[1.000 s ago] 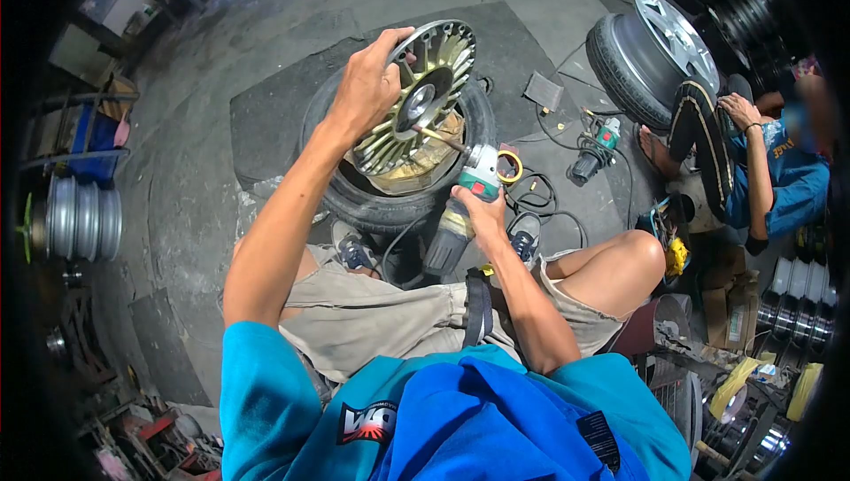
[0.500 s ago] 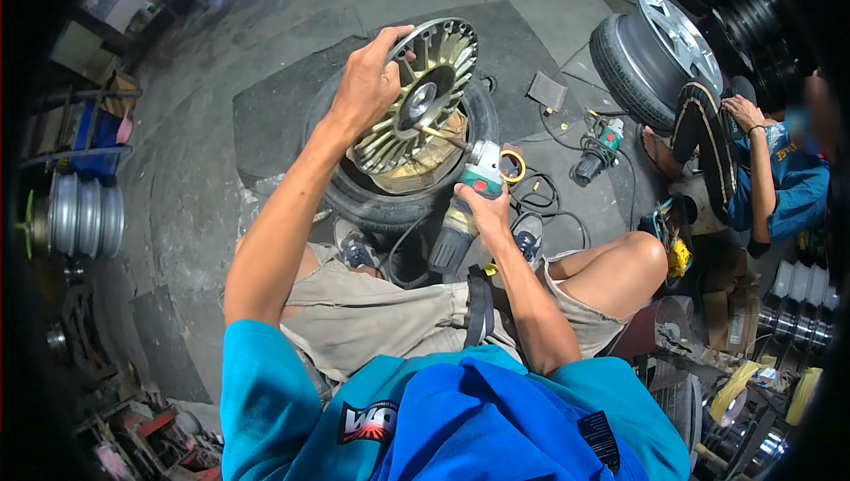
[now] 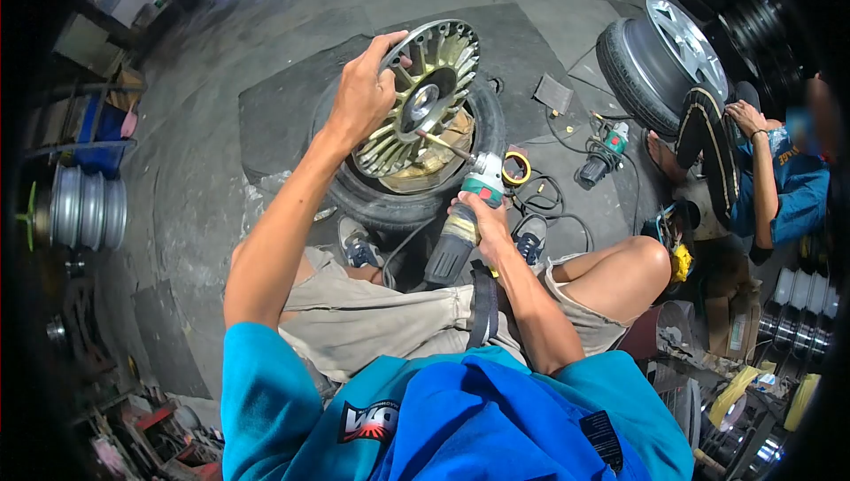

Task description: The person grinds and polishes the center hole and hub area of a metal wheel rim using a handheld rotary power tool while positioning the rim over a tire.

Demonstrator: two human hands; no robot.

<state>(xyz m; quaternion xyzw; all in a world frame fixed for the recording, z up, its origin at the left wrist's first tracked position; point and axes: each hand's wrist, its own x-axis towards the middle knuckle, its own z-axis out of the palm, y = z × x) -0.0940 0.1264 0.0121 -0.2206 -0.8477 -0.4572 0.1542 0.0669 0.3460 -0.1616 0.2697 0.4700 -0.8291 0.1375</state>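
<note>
My left hand [image 3: 367,87] grips the upper left rim of a spoked wheel face [image 3: 432,96], which is tilted up over a tire [image 3: 381,206] lying on the floor. Brownish wrapping [image 3: 443,158] shows inside the tire. My right hand [image 3: 482,220] is wrapped round a green and grey power grinder [image 3: 460,233]. A thin rod-like attachment [image 3: 445,145] extends from the grinder's head to near the wheel's hub; whether its tip touches is too small to tell.
Yellow tape roll [image 3: 516,167] and looped cable [image 3: 553,193] lie right of the tire. A second grinder [image 3: 605,153], a wheel with tire [image 3: 660,60] and a seated person [image 3: 766,171] are further right. Stacked rims [image 3: 87,206] stand at the left.
The grinder's body has tilted a little, and my right hand has shifted slightly down round it. The wheel face stays in my left hand at nearly the same angle. The view has shifted slightly.
</note>
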